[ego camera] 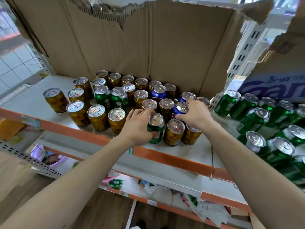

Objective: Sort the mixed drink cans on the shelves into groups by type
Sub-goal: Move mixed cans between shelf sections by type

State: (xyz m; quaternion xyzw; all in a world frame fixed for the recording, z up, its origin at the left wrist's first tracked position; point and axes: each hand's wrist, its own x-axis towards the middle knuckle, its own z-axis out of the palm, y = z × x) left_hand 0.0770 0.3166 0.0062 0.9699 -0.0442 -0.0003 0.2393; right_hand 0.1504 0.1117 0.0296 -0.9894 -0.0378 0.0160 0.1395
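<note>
A torn cardboard sheet (pixel 148 47) stands at the back of the white shelf (pixel 33 100) with its orange front edge. On the shelf, a mixed crowd of cans stands upright: gold cans (pixel 98 117) make up most of it, two green cans (pixel 102 96) stand together near the middle, and blue cans (pixel 158 91) sit toward the right rear. On the neighbouring shelf to the right, a group of green cans (pixel 252 119) lies tilted (all one type there). The left hand (pixel 137 126) grips a green can (pixel 155 129) near the front edge, fingers curled round its upper part. The right hand (pixel 196 113) has its fingers curled round a blue can (pixel 181 108) just beside it.
</note>
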